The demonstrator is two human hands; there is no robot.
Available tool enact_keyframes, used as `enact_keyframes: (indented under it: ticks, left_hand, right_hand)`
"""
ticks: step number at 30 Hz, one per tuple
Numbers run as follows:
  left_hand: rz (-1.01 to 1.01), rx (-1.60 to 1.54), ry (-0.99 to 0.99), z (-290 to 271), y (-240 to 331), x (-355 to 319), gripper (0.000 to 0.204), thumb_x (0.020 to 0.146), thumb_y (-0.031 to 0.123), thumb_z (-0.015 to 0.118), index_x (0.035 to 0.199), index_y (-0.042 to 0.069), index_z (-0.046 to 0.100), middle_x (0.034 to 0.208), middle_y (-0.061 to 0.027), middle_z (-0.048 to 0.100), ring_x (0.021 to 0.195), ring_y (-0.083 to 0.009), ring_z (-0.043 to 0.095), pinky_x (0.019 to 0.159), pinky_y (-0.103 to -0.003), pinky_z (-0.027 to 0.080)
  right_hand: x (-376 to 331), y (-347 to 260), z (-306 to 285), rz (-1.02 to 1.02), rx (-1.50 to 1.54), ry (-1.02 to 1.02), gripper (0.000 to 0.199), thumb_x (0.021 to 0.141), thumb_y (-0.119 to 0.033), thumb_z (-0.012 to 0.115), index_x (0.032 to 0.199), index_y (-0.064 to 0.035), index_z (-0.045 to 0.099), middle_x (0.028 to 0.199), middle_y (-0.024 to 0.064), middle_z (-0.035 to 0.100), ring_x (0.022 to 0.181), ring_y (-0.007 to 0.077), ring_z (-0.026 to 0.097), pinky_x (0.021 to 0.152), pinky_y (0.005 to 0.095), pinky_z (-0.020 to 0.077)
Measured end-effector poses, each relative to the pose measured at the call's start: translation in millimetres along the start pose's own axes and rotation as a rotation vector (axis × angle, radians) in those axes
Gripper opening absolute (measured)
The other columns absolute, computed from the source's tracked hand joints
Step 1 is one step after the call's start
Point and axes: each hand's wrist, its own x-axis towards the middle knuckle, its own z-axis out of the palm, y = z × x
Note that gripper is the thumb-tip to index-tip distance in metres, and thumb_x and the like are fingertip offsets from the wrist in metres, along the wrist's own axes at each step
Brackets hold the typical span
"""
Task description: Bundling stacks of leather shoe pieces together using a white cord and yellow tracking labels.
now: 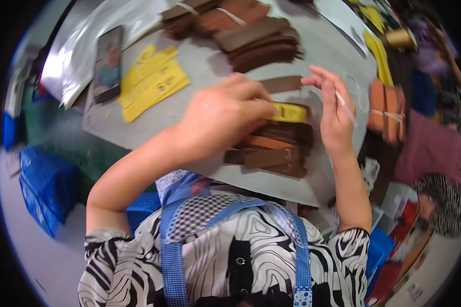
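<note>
My left hand [225,110] pinches the left end of a small yellow piece [291,112] with printed marks. The piece lies over a loose pile of brown strips [276,153], one of them orange-brown, and the hand hides part of this pile. To the right, my right hand [335,102] is raised beside the pile with a thin white stick [346,108] held among its fingers. What kind of tool the stick is, I cannot tell. Between the hands, a single flat brown strip [281,84] rests on the table, just beyond the yellow piece.
Several stacked brown strips [266,43] and tied bundles [228,18] lie on the grey table [189,153] at the back. A phone [108,64] and yellow printed sheets [153,84] sit at left. An orange-brown bundle [387,112] stands at right, near another person's pink garment [430,148].
</note>
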Motion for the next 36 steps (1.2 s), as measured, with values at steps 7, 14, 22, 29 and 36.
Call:
enact_keyframes:
  ticks: [7, 14, 22, 29, 36]
  left_hand:
    - [-0.041, 0.162, 0.09, 10.4, -9.4, 18.2, 0.023, 0.083, 0.007, 0.078, 0.105, 0.01, 0.076, 0.104, -0.0043, 0.07, 0.092, -0.0267, 0.065, 0.079, -0.038, 0.055]
    - [-0.072, 0.201, 0.034, 20.8, -12.7, 19.5, 0.02, 0.086, 0.011, 0.077, 0.106, 0.012, 0.076, 0.105, -0.0031, 0.069, 0.093, -0.0254, 0.065, 0.08, -0.038, 0.056]
    - [-0.061, 0.256, 0.025, 20.9, -14.8, 18.0, 0.02, 0.086, 0.014, 0.077, 0.106, 0.014, 0.076, 0.104, -0.0013, 0.069, 0.093, -0.024, 0.065, 0.078, -0.037, 0.057]
    - [-0.029, 0.273, 0.031, 22.6, -14.4, 17.2, 0.028, 0.081, 0.01, 0.076, 0.108, 0.014, 0.075, 0.104, -0.0012, 0.068, 0.093, -0.0242, 0.065, 0.078, -0.036, 0.057]
    - [-0.023, 0.274, 0.012, 22.2, -15.8, 18.7, 0.031, 0.08, 0.008, 0.072, 0.111, 0.013, 0.074, 0.104, -0.0013, 0.067, 0.095, -0.0242, 0.064, 0.079, -0.036, 0.058]
  right_hand:
    - [-7.2, 10.9, -7.6, 0.205, 0.367, 0.096, 0.042, 0.114, -0.033, 0.044, 0.127, -0.002, 0.069, 0.097, 0.0001, 0.06, 0.089, 0.0076, 0.057, 0.085, 0.0238, 0.0519]
    - [-5.8, 10.4, -1.1, 0.251, 0.41, 0.073, 0.045, 0.114, -0.035, 0.044, 0.119, 0.0005, 0.072, 0.106, 0.0034, 0.063, 0.087, 0.0084, 0.06, 0.085, 0.0243, 0.0527]
    - [-0.9, 4.2, 1.5, 0.171, 0.258, 0.002, 0.035, 0.111, -0.025, 0.052, 0.103, 0.0025, 0.072, 0.092, 0.0047, 0.072, 0.082, 0.0102, 0.066, 0.076, 0.0253, 0.0533]
    - [8.2, 2.7, 22.3, -0.075, -0.06, -0.104, 0.021, 0.104, -0.019, 0.061, 0.097, -0.0009, 0.071, 0.086, 0.0121, 0.071, 0.077, 0.0287, 0.069, 0.069, 0.0365, 0.0533]
    - [5.1, -9.2, 15.9, -0.149, -0.317, -0.146, 0.018, 0.1, -0.015, 0.062, 0.091, 0.001, 0.064, 0.091, 0.0134, 0.069, 0.082, 0.0344, 0.066, 0.07, 0.041, 0.0524]
